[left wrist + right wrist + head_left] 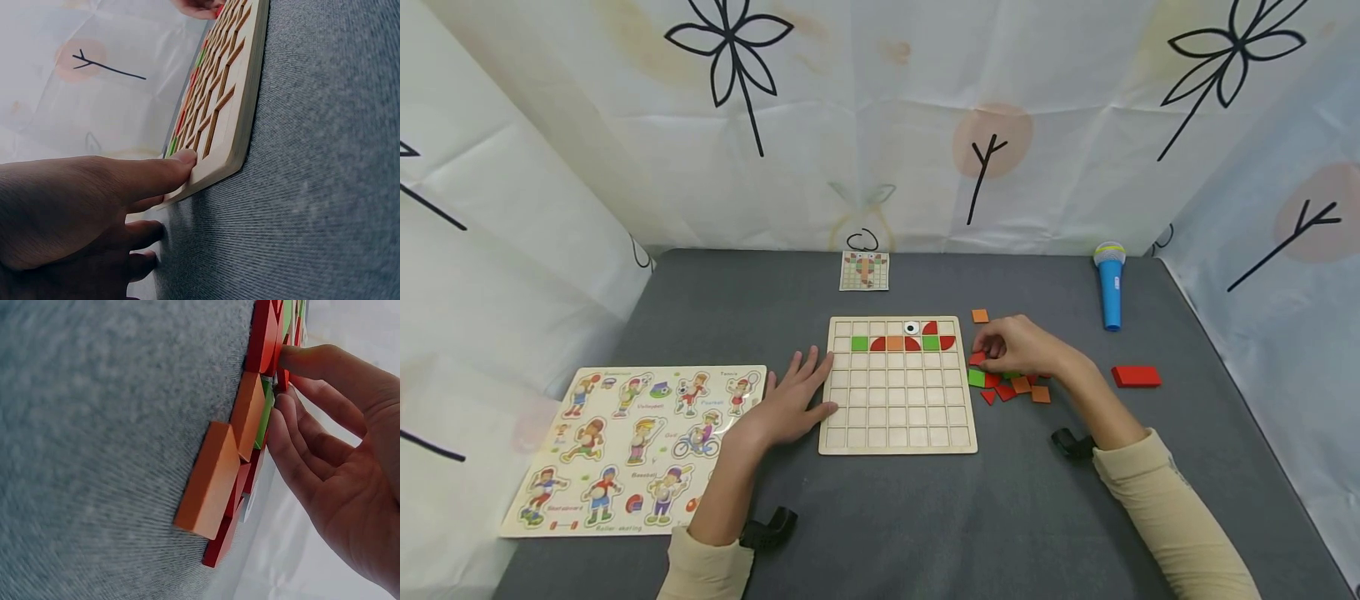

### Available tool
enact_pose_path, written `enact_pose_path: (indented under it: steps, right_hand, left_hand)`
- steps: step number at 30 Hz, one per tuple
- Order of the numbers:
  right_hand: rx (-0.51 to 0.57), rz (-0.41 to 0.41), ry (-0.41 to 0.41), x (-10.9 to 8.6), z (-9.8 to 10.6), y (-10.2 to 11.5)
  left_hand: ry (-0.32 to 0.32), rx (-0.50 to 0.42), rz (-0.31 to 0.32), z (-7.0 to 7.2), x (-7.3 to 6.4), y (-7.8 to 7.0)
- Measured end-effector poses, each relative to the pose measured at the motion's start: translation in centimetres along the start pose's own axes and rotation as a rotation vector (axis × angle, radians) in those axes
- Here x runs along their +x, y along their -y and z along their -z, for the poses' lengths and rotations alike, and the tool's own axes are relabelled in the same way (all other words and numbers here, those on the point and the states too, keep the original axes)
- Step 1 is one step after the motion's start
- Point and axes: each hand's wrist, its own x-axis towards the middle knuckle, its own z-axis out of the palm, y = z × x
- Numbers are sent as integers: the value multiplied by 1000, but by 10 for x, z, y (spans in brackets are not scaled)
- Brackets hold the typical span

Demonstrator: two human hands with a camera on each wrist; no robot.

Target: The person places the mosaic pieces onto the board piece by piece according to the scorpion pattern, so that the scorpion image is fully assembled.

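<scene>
My left hand (787, 402) lies with fingers spread at the left edge of a wooden grid board (898, 444); in the left wrist view its thumb (178, 164) presses on the board's rim. The board's top rows hold an eye tile (912, 328), green squares (860, 343), an orange square (895, 343) and red curved-edge pieces (947, 342). Over a pile of loose tiles right of the board, my right hand (1021, 346) pinches a red tile (284, 376) between thumb and fingers. Orange tiles (209, 481) and a green tile (265, 415) lie beneath that hand.
A small pattern card (865, 272) lies behind the board. At left is a picture puzzle board (625, 458) of sports figures, partly under my left forearm. A blue toy microphone (1110, 287) and a red block (1137, 377) lie to the right. One orange tile (980, 316) sits apart from the pile.
</scene>
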Motion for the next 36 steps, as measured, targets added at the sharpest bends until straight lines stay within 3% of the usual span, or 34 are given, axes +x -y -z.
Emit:
enact_pose_path:
  steps: [6, 10, 19, 27, 36]
  right_hand:
    - [12, 1, -61, 0, -1, 4]
    - [28, 49, -119, 7, -3, 10]
    - [118, 107, -201, 35, -12, 37]
    - [167, 127, -211, 64, -21, 62]
    - [165, 117, -138, 104, -34, 82]
  left_hand:
    - [-3, -12, -13, 4, -4, -4]
    - [0, -27, -22, 6, -6, -7]
    - [-5, -5, -18, 0, -1, 1]
    - [25, -3, 5, 12, -10, -17]
    - [33, 41, 22, 12, -9, -18]
